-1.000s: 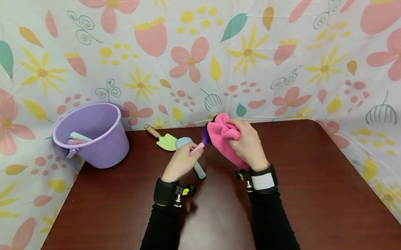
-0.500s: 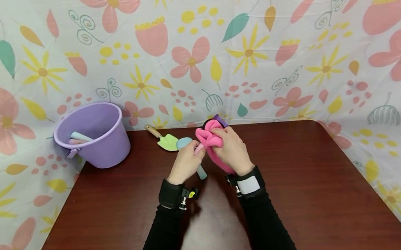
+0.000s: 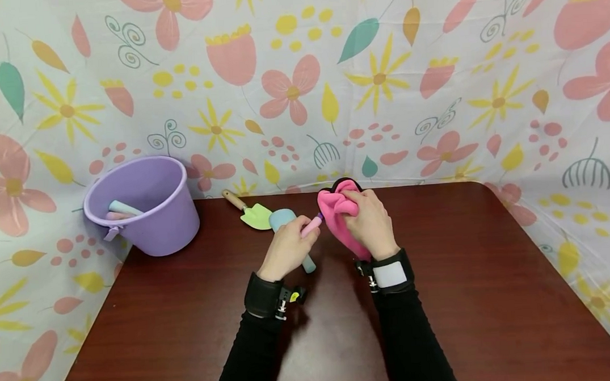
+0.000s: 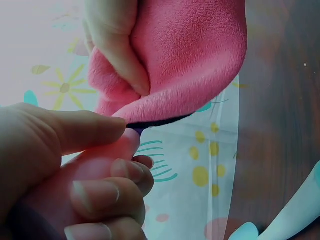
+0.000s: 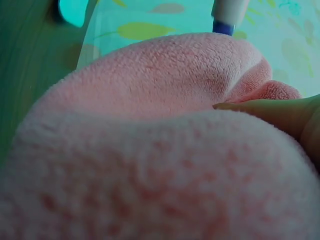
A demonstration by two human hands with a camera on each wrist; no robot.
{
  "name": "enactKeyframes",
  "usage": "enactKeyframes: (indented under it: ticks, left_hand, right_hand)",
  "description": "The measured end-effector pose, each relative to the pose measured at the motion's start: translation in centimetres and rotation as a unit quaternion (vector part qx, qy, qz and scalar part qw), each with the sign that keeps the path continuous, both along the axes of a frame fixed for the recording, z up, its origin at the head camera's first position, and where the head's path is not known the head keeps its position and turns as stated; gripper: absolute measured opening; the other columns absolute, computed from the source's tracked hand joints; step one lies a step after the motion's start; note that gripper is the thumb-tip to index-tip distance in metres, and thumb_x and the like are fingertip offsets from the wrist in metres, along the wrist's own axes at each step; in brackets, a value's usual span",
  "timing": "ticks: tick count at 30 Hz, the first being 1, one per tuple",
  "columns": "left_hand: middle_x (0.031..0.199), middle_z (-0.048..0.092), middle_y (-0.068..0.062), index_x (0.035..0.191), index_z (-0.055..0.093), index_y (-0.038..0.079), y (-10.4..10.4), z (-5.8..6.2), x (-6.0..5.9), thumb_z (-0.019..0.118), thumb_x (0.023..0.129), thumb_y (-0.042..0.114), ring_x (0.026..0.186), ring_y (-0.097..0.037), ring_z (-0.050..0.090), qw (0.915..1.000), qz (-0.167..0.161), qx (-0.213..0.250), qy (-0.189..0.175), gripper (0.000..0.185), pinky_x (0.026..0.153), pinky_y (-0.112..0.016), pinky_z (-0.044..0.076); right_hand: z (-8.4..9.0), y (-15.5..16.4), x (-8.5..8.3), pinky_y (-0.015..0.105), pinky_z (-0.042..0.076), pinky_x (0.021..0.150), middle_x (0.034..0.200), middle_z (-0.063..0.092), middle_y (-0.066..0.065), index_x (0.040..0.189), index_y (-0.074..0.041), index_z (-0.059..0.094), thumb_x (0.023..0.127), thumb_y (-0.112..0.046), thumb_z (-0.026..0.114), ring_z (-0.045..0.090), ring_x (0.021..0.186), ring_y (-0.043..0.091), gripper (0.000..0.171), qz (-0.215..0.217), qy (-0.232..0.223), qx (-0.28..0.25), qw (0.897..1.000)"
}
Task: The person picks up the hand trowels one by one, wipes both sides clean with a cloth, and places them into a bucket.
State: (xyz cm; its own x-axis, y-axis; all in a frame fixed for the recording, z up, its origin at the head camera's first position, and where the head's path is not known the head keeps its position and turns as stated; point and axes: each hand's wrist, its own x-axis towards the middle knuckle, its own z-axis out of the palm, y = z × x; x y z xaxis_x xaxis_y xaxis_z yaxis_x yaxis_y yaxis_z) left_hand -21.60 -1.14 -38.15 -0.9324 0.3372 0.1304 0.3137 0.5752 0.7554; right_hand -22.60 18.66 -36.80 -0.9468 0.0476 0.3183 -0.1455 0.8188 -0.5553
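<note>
Against the flowered backdrop, above the dark desk [image 3: 442, 298] at frame centre, the left hand [image 3: 287, 251] pinched a pink-handled toy tool [image 3: 311, 225] while the right hand [image 3: 370, 224] gripped a bunched pink cloth [image 3: 336, 212] over its head; short, firm, steadied rubs seemed best.

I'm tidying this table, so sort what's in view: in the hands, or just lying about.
In hand:
left hand: pink-handled tool
right hand: pink cloth, bunched over that tool's head

Lying about:
green trowel
blue scoop
purple bucket

Pink fleece cloth [image 5: 150, 150] fills view; fingertip [image 5: 270, 112] pressing in.
</note>
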Motion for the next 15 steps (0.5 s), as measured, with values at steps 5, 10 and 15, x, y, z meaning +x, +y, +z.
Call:
enactKeyframes:
  ticks: [5, 10, 15]
  left_hand:
    - [0.071, 0.055, -0.001, 0.112, 0.063, 0.01, 0.0, -0.2, 0.1, 0.059, 0.098, 0.027, 0.05, -0.014, 0.045, 0.9999, -0.011, -0.006, -0.006, 0.022, 0.051, -0.029, 0.037]
    - [0.073, 0.057, 0.0, 0.11, 0.063, 0.01, -0.1, -0.3, 0.1, 0.058, 0.099, 0.028, 0.053, -0.014, 0.048, 0.9996, -0.016, 0.0, -0.024, 0.022, 0.053, -0.029, 0.04]
    - [0.072, 0.055, -0.002, 0.108, 0.063, 0.008, -0.3, -0.2, 0.0, 0.057, 0.1, 0.028, 0.056, -0.015, 0.048, 0.9992, -0.017, 0.009, -0.034, 0.023, 0.054, -0.03, 0.04]
  right_hand:
    - [-0.2, 0.9, 0.0, 0.059, 0.048, 0.071, 0.108, 0.056, 0.017, 0.129, -0.016, 0.065, 0.088, -0.019, 0.063, 0.058, 0.094, 0.038, 0.041, -0.025, 0.003, -0.013, 1.0]
    - [-0.4, 1.6, -0.2, 0.059, 0.047, 0.07, 0.107, 0.056, 0.018, 0.128, -0.017, 0.065, 0.087, -0.018, 0.064, 0.058, 0.093, 0.04, 0.041, -0.04, 0.024, -0.022, 0.999]
    - [-0.1, 1.9, 0.0, 0.058, 0.047, 0.071, 0.108, 0.057, 0.017, 0.129, -0.018, 0.065, 0.086, -0.016, 0.065, 0.058, 0.095, 0.038, 0.043, -0.043, 0.044, -0.032, 0.998]
